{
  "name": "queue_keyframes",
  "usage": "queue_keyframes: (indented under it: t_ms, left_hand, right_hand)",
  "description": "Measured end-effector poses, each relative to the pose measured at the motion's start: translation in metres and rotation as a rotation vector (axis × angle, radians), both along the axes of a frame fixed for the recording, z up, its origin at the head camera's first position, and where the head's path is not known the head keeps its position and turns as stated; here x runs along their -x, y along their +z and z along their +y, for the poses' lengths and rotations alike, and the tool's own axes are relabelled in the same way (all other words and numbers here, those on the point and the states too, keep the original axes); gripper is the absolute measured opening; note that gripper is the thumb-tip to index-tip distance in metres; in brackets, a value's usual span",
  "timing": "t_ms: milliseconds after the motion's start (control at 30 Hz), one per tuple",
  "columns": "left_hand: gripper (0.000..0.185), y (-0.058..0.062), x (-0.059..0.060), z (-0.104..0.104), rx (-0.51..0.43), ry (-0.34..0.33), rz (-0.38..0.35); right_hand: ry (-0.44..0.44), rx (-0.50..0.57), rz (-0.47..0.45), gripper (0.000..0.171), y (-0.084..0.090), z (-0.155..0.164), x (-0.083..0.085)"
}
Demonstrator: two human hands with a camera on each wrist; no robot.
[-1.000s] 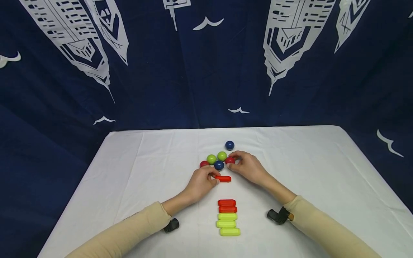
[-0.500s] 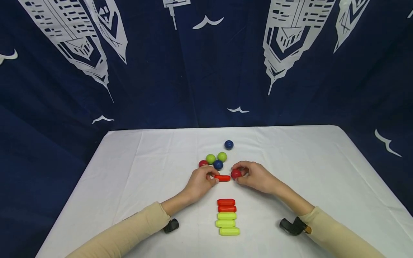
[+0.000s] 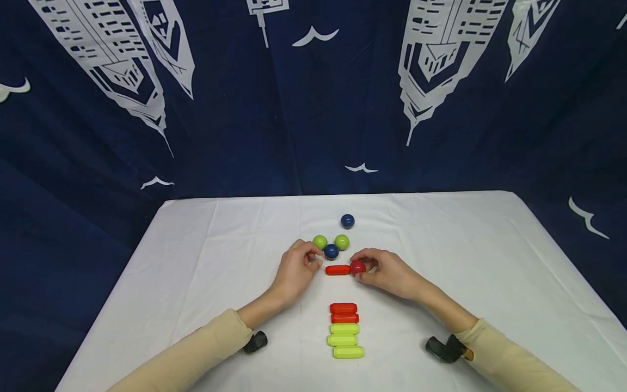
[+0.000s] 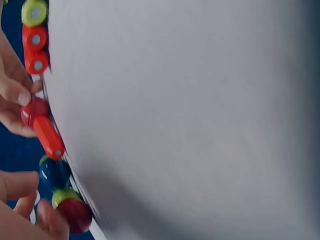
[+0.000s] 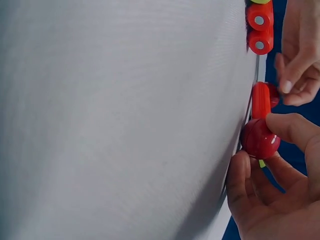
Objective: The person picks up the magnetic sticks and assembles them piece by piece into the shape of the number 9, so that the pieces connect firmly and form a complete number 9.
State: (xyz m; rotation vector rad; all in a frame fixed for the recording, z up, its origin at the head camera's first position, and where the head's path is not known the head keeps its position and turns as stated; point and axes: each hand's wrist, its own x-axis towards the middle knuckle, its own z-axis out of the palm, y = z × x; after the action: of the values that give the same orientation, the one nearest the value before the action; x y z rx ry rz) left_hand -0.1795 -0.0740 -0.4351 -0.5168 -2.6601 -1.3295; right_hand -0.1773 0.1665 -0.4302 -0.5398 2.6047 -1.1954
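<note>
The right hand (image 3: pixel 392 272) is pinching a red ball (image 3: pixel 358 267) between thumb and fingertips and holding it against the right end of a red bar (image 3: pixel 337 269) that is lying flat on the worktop (image 3: pixel 196 261); ball and bar are touching end to end, apparently so that the two pieces sit in one line. In the right wrist view the thumb (image 5: pixel 287 127) is lying over the top of the ball, steadying it so that it is not rolling away.

The left hand (image 3: pixel 295 270) is sitting just left of the bar with its fingers curled round a second red ball (image 4: pixel 75 214), which is showing only in the left wrist view; in the head view the fingers are hiding it. It is being held close to the bar's free left end.

Just beyond the hands a blue ball (image 3: pixel 331 251) is nestling between two green balls (image 3: pixel 320 242), and another blue ball (image 3: pixel 347 221) is lying alone farther back. On the near side, two red bars (image 3: pixel 344 312) and three green bars (image 3: pixel 344 340) are lying side by side in a tidy column, sorted by colour and within easy reach. A dark blue curtain (image 3: pixel 313 98) with white printing is hanging behind the worktop.
</note>
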Motion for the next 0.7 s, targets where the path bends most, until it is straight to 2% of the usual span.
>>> queue_keyframes:
  t_ms: [100,267,433,700]
  left_hand:
    - [0.019,0.003,0.004,-0.005,0.002,0.054,0.007]
    - [0.029,0.000,0.011,-0.012,0.045,0.087,-0.055]
    - [0.028,-0.004,0.011,-0.016,0.012,0.069,-0.118]
    - [0.031,-0.005,0.001,-0.015,-0.042,-0.012,-0.186]
  right_hand:
    - [0.003,0.002,0.010,0.032,-0.001,0.001,0.000]
    - [-0.002,0.009,0.017,0.032,-0.002,0.001,0.000]
    - [-0.010,0.022,0.021,0.033,-0.003,0.002,0.002]
    - [-0.016,0.023,0.014,0.036,-0.004,-0.001,0.005]
